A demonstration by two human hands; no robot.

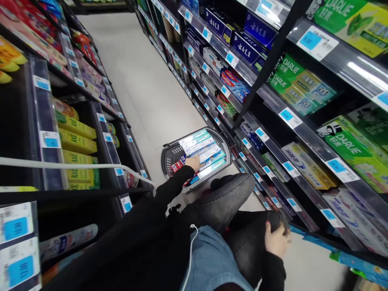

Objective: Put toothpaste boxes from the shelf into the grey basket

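My left hand (193, 163) reaches down into a dark grey plastic shopping basket (165, 161) on the floor. Its fingers are bent against the near ends of several long, slim toothpaste boxes (202, 146), white, blue and teal, lying side by side; the fingertips are partly hidden. Beside that hand lie small red and dark blue packs (178, 164), too small to read. My right hand (277, 240) rests over my bent knee with nothing visible in it, its fingers spread on the dark jeans.
Shelves of boxed toothpaste (298, 87) with price tags rise on the right, close to the basket. Left-hand shelves hold yellow-green AXE packs (79, 137) and a white bottle (69, 241). A white cable (75, 165) crosses at left. Pale floor (133, 81) runs along the aisle.
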